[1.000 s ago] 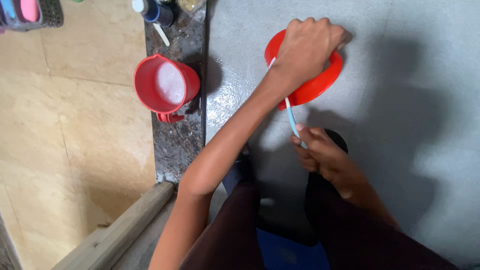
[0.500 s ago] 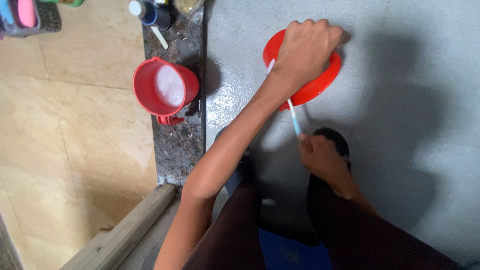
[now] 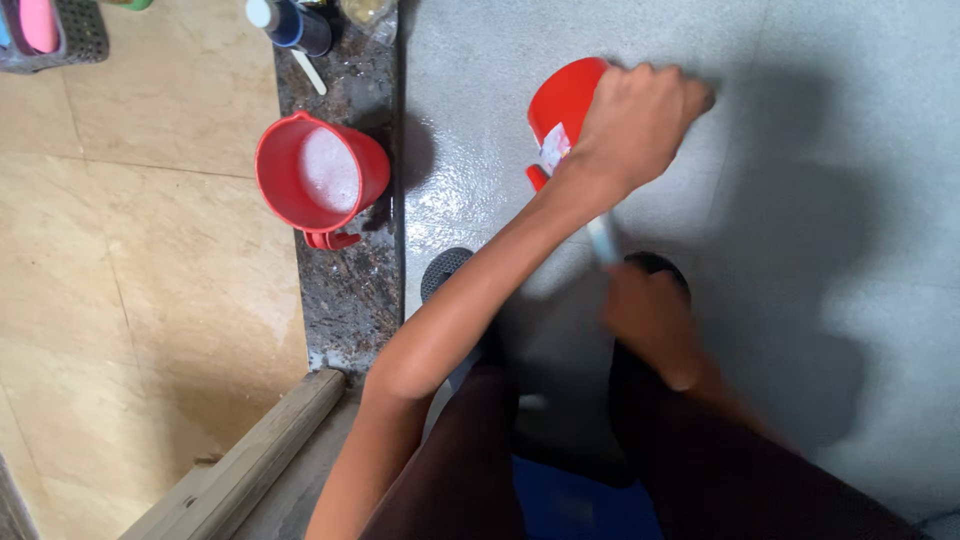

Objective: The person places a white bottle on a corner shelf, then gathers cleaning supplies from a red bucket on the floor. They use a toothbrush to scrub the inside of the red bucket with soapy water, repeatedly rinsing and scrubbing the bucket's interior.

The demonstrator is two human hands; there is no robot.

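Red dish (image 3: 562, 102) on wet grey floor (image 3: 800, 150), under left hand (image 3: 635, 125), fingers curled over its rim. Blue-white brush handle (image 3: 603, 238) below, pinched by blurred right hand (image 3: 650, 318). Red mug (image 3: 320, 175) of foam well left of fingers, on dark stone sill (image 3: 350, 290).

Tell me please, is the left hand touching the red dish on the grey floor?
Touching. The head view shows the left hand lying across the red dish and covering its right part, with no gap between them; the dish rests on the grey floor.
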